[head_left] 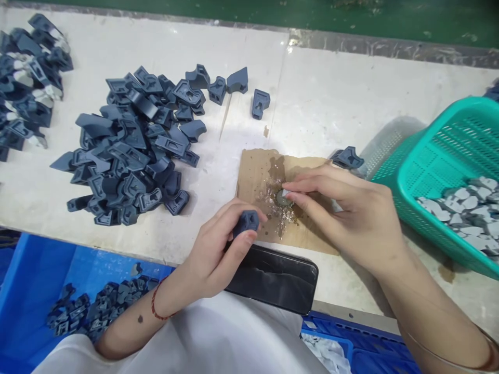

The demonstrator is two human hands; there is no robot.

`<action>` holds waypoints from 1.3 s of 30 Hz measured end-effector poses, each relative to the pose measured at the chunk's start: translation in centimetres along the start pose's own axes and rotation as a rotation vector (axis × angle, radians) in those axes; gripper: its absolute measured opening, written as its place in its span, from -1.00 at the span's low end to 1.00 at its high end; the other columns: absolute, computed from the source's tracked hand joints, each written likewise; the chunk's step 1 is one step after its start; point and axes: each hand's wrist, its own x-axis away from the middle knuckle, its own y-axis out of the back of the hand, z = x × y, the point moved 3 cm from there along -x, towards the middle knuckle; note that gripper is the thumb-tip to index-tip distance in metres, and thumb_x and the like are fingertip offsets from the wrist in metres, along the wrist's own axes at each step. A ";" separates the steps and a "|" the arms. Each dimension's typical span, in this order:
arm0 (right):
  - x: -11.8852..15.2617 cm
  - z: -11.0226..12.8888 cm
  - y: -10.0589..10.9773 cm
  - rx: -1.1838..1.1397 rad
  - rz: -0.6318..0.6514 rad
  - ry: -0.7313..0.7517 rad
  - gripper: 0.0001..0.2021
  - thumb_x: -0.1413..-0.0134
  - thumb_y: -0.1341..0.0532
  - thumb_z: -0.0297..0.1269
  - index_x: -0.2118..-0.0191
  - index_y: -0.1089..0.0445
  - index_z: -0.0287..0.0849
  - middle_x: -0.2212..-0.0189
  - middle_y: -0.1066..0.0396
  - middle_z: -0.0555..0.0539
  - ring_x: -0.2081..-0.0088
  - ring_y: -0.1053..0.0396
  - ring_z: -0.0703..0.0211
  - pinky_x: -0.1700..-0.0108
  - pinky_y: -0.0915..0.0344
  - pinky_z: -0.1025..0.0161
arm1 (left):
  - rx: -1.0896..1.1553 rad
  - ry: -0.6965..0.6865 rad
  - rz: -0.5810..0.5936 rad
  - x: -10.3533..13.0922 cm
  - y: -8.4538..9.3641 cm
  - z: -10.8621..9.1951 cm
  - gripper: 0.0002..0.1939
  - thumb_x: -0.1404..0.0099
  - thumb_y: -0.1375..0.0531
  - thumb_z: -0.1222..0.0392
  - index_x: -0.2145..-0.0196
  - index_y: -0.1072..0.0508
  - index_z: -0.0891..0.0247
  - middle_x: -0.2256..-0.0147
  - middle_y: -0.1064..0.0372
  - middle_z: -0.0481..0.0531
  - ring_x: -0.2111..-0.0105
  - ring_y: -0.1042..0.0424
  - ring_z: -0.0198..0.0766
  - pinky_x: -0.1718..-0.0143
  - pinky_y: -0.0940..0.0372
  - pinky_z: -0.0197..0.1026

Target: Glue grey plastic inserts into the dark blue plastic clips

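A dark blue-grey plastic part (247,222) is gripped between the thumb and fingers of my left hand (222,244), above the front of the table. My right hand (343,213) pinches a small pale grey piece (286,193) at a small round dish or cap (284,197); whether the piece touches it I cannot tell. Under the dish lies a brown cardboard sheet (253,171) with wet, glossy stains. A large pile of similar blue-grey parts (128,150) spreads to the left. One more part (348,157) rests just beyond my right hand.
A green basket (401,176) on the right holds many pale grey pieces (468,208). A black phone (273,278) lies at the table's front edge. Below left is a blue bin (86,265) with dark parts. Another pile (31,78), mixed with white pieces, sits far left.
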 end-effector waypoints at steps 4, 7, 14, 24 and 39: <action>0.0 -0.1 0.1 0.007 -0.009 -0.016 -0.80 -0.28 -0.30 -0.40 0.14 -0.61 0.09 0.14 -0.62 -0.02 0.09 -0.57 -0.04 -0.01 -0.50 -0.02 | 0.017 -0.015 0.004 -0.2 0.0 0.0 -0.81 -0.57 -0.04 0.13 0.01 -0.41 0.17 0.15 -0.39 0.09 0.23 -0.35 -0.18 0.20 -0.28 -0.14; 0.0 -0.1 0.2 0.018 -0.001 -0.038 -0.83 -0.28 -0.30 -0.37 0.15 -0.62 0.07 0.14 -0.62 -0.02 0.10 -0.57 -0.04 0.01 -0.51 -0.02 | 0.053 -0.039 -0.002 -0.2 0.0 0.0 -0.81 -0.57 -0.04 0.12 0.05 -0.41 0.18 0.15 -0.37 0.08 0.22 -0.35 -0.19 0.15 -0.29 -0.13; 0.2 -0.6 0.6 -0.383 -0.159 -0.387 -0.96 -0.15 -0.45 -0.25 0.26 -0.65 0.08 0.26 -0.65 0.05 0.32 -0.58 0.13 0.26 -0.53 0.14 | 0.092 0.005 0.006 0.2 -0.2 0.2 -0.80 -0.58 -0.06 0.08 0.00 -0.41 0.15 0.13 -0.39 0.09 0.27 -0.39 -0.22 0.28 -0.28 -0.15; 0.2 0.5 -0.8 -0.702 -0.048 -0.408 -0.89 -0.12 -0.47 -0.24 0.41 -0.59 0.02 0.49 -0.57 0.07 0.52 -0.48 0.26 0.46 -0.49 0.29 | -0.260 -0.088 0.026 -0.6 -0.1 -0.6 -0.92 -0.56 -0.09 0.21 0.06 -0.36 0.20 0.21 -0.42 0.04 0.22 -0.37 -0.20 0.16 -0.28 -0.15; 0.4 1.7 -1.7 -0.641 0.022 -0.446 -0.82 -0.05 -0.51 -0.17 0.42 -0.57 -0.09 0.54 -0.53 0.04 0.53 -0.45 0.28 0.51 -0.41 0.36 | -0.379 -0.106 0.090 -0.8 -0.5 -0.6 -0.89 -0.56 -0.09 0.24 0.01 -0.34 0.23 0.18 -0.41 0.05 0.19 -0.35 -0.18 0.16 -0.25 -0.17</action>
